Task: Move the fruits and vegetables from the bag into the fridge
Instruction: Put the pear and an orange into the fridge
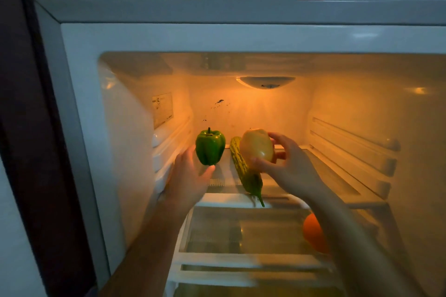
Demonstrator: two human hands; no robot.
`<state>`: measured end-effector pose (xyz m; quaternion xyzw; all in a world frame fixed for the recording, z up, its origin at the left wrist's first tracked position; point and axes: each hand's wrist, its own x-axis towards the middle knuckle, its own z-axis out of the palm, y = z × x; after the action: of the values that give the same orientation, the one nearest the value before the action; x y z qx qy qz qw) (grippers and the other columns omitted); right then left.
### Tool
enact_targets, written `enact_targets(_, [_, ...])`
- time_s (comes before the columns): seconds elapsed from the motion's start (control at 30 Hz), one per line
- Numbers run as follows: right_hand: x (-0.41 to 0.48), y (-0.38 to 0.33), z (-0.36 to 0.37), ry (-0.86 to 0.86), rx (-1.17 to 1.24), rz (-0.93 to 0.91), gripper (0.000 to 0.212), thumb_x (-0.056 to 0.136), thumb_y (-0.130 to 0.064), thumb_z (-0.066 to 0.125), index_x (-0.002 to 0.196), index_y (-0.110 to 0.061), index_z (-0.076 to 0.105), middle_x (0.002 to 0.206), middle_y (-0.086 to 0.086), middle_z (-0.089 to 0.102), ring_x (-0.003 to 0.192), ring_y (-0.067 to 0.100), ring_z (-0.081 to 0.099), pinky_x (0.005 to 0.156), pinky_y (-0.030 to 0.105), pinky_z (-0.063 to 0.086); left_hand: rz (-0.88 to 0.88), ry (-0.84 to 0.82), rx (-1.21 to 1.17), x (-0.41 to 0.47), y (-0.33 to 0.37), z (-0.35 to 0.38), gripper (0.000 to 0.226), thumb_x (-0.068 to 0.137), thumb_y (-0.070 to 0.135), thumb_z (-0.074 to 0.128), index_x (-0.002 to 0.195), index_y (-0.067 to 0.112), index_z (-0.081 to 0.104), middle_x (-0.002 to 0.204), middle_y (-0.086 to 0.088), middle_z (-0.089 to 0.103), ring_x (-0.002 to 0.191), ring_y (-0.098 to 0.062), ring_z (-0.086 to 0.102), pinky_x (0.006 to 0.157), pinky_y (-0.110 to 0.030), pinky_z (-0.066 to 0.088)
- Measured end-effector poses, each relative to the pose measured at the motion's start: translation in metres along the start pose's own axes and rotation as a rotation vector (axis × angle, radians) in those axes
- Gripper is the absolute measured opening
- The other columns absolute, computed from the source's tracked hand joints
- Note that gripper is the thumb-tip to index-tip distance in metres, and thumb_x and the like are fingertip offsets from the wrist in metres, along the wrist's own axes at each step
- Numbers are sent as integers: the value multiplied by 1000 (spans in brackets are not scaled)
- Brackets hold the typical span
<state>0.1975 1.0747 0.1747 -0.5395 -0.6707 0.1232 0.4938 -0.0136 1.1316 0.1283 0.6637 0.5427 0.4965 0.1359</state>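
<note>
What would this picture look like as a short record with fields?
place: open fridge, lit inside
left: left hand holds green pepper at the glass shelf left side
right: right hand grips yellow fruit above the shelf
between: bitter gourd lies on the shelf, stem end over its front edge
below: orange, partly hidden by the right forearm

Four pieces of produce — one pepper at the left hand, one yellow fruit in the right hand, one gourd between the two hands, one orange below the right forearm — all in one fridge
</note>
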Motion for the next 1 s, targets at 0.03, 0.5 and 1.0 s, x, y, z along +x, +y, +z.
enact_targets(0.03, [0, -4, 4, -8, -9, -14, 73, 75, -38, 74, 137, -29, 37, 129, -8, 42, 102, 9, 49, 62, 10, 37, 41, -6, 28, -13, 2, -6, 72, 81, 38, 68, 141, 20, 33, 142, 1, 42, 131, -19, 39, 111, -42, 33])
enact_targets(0.5, [-5, -22, 59, -87, -395, -121, 72, 73, -58, 67, 133, -27, 42, 127, -5, 52, 104, 9, 47, 86, 24, 40, 251, -124, 478, -67, -21, -23, 54, 89, 61, 19, 124, 31, 48, 129, 13, 51, 118, -8, 44, 101, -28, 32])
enact_targets(1.0, [0, -24, 74, -51, -597, -105, 57, 77, -66, 53, 117, -25, 56, 108, -2, 61, 88, 13, 47, 74, 27, 37, 274, -80, 507, -73, -18, -20, 54, 87, 57, 24, 107, 26, 62, 116, 5, 64, 106, -17, 60, 93, -38, 45])
